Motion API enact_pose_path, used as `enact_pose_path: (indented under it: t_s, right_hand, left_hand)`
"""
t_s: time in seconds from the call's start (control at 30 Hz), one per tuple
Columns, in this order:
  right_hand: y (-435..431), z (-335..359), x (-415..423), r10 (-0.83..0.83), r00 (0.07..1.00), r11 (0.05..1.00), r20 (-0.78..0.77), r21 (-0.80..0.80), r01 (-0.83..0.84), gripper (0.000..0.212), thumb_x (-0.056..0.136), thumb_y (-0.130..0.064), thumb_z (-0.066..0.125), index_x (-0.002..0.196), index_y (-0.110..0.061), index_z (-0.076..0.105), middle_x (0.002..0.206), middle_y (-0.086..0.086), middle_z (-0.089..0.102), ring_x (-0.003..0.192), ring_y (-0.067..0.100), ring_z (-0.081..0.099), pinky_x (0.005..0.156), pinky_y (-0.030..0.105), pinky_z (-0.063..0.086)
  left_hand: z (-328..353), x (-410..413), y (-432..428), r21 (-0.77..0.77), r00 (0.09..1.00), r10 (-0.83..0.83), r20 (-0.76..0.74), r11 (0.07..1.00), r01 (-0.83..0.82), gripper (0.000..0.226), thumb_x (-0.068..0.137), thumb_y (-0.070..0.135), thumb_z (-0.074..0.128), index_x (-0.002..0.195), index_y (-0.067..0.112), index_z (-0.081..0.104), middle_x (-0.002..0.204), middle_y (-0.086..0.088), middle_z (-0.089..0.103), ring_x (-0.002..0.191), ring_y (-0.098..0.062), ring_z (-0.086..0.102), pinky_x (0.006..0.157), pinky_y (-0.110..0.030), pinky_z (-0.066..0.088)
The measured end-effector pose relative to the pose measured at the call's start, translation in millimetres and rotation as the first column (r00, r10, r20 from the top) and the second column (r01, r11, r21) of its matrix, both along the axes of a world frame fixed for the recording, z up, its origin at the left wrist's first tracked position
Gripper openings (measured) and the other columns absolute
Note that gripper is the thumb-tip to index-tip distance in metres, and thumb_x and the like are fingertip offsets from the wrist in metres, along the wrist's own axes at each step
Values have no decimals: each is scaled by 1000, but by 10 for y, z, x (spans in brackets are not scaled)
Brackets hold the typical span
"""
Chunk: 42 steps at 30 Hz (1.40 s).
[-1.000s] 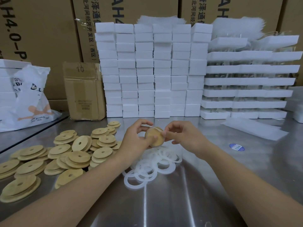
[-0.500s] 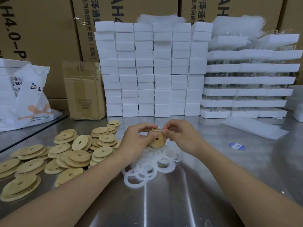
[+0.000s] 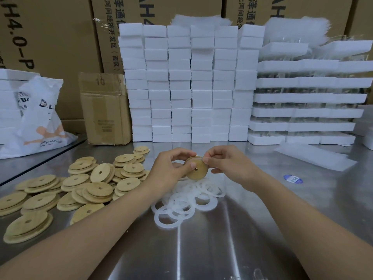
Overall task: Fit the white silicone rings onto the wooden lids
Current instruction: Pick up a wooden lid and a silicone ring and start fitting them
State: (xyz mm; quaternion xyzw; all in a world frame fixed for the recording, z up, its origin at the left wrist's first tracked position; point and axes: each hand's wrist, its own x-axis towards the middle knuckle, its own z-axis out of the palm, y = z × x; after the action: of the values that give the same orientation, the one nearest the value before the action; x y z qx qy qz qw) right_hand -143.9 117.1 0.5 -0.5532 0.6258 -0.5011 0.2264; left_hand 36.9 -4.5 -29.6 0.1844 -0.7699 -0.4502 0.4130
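Head view: your left hand [image 3: 171,170] and right hand [image 3: 228,166] both pinch the round pale wooden lid [image 3: 198,171] by its rim, above the heap of white silicone rings [image 3: 185,203] on the steel table [image 3: 222,239]. The lid looks stiff and light, the rings soft and stretchy; grip at the edges.

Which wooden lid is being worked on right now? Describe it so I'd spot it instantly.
Find the steel table, with loose lids heaped on its left and white rings piled centrally. Above the rings, the left hand and right hand pinch one wooden lid. It alone is off the table, tilted on edge.
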Motion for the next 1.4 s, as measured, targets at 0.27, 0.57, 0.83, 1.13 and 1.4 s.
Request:
enact_pose_path:
  t_s: [0.27,0.57,0.83,1.13,1.4]
  right_hand:
    - [27,-34,-34,-46,998,999,29,-9,47,9,100,-18,72,105,-11,71,101,6,81,92,19,80,86,36,57]
    - [-72,-91,78,-145,980,977,-139,-179,119,21,88,-12,83,100,-28,76,96,-8,80,81,11,77,79,30,61]
    - [-88,-97,92,-147,966,966,-214,-240,93,23,87,0,79,91,-22,74,93,-7,78,88,9,75,82,19,56]
    - [-76,-97,99,-135,980,975,-149,-195,105,25,85,-11,85,97,-26,69,96,-7,77,85,13,76,79,27,60]
    - [-63,-80,93,-95,995,981,-16,-169,91,22,93,-15,79,106,-28,69,85,4,81,73,21,78,63,20,53]
  left_hand:
    - [35,10,-7,205,995,11,-95,979,8,24,92,11,84,110,25,77,113,-3,77,112,-20,74,79,-50,68]
    - [48,20,75,134,997,7,-78,991,4,30,96,5,78,114,28,76,122,-8,70,97,-23,80,79,-47,69]
    - [44,15,104,76,999,-18,-41,997,21,31,96,-1,76,111,26,76,124,-6,68,91,-26,81,81,-44,69]
    - [39,4,97,185,995,-9,-101,982,28,32,96,-3,75,109,26,77,123,-7,70,98,-22,80,81,-48,68]
    - [41,1,67,343,988,-4,-155,938,58,22,99,10,76,114,25,74,117,-12,75,100,-29,80,79,-43,68]
